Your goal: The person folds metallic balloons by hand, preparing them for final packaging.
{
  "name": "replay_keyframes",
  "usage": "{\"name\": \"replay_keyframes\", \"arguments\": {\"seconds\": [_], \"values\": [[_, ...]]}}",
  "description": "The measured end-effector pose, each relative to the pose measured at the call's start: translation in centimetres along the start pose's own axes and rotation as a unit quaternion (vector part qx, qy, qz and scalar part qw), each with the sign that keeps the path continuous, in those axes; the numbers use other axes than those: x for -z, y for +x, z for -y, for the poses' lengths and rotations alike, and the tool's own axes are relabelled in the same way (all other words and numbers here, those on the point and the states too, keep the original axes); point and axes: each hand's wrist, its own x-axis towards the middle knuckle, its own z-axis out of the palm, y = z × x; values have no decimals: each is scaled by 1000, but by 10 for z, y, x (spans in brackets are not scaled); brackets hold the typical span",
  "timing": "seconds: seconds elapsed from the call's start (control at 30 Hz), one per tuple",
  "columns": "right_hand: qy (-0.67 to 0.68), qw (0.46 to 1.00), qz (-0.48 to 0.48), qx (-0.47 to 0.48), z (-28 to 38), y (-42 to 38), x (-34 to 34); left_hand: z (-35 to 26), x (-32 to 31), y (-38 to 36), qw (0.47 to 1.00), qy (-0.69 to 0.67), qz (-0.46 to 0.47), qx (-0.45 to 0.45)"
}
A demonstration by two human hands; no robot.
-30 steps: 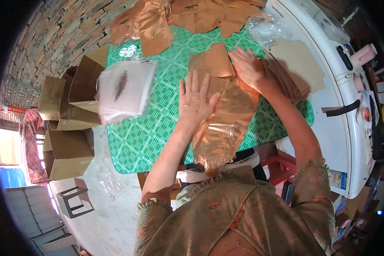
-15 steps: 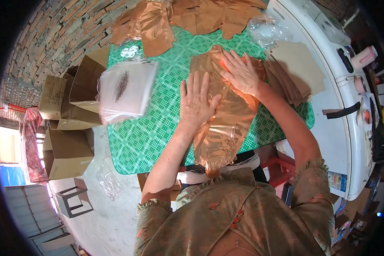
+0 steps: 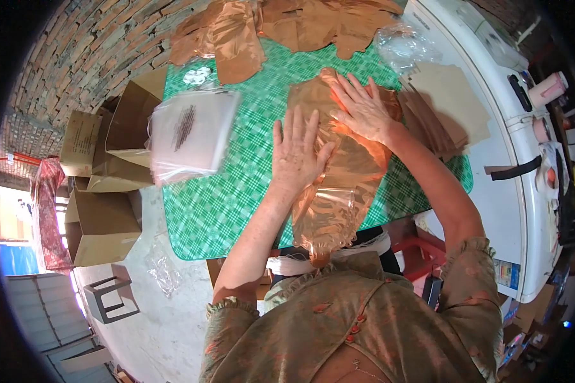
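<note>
A shiny copper-coloured foil balloon (image 3: 338, 185), flat and creased, lies lengthwise on the green checked tablecloth (image 3: 249, 172), its near end hanging over the table edge toward my body. My left hand (image 3: 295, 150) rests flat on its left side, fingers apart and pointing away from me. On its upper right part my right hand (image 3: 363, 112) lies flat too, fingers spread. Neither hand grips anything. Parts of the foil are hidden beneath both palms.
More copper foil pieces (image 3: 239, 45) lie along the far table edge. Left, a stack of clear plastic bags (image 3: 191, 137); right, brown cardboard sheets (image 3: 450, 105) and crumpled clear plastic (image 3: 407, 45). Open cardboard boxes (image 3: 102, 223) and a small stool (image 3: 112, 297) stand on the floor.
Both hands stay flat on the foil in nearly the same places. The whole view has shifted very slightly.
</note>
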Motion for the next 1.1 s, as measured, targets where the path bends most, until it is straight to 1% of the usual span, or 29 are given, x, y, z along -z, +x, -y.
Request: {"name": "replay_keyframes", "arguments": {"seconds": [0.13, 0.23, 0.33, 0.43, 0.53, 0.63, 0.73, 0.93, 1.03, 1.1], "values": [[70, 997, -10, -8, -6, 0, -8, 0, 1, 0, 1000, -1, 3, -1], [133, 990, -41, -40, -13, 4, -7, 0, -1, 0, 1000, 8, 2, 2], [77, 996, -22, -47, -15, 0, 0, 0, 0, 0, 1000, 12, 9, 2], [31, 999, -13, -30, -10, -8, 6, -1, 0, 0, 1000, 10, 9, 3], [-4, 999, -54, 5, -8, -9, -6, -1, -1, 0, 1000, 8, 2, 1], [-55, 998, -32, 8, 0, -12, 0, -1, 1, 0, 1000, 4, 5, 2], [-63, 998, -25, 19, 5, -13, 5, -1, 1, 0, 1000, 5, 6, 1], [4, 998, -48, 31, -2, -9, -12, 0, 1, 0, 1000, 7, 8, 1], [37, 996, -57, 58, -7, -5, -16, -1, 0, 0, 999, -10, -30, -13], [32, 996, -54, 66, -10, -5, -17, -1, 0, 0, 1000, -8, -27, -13]]}}
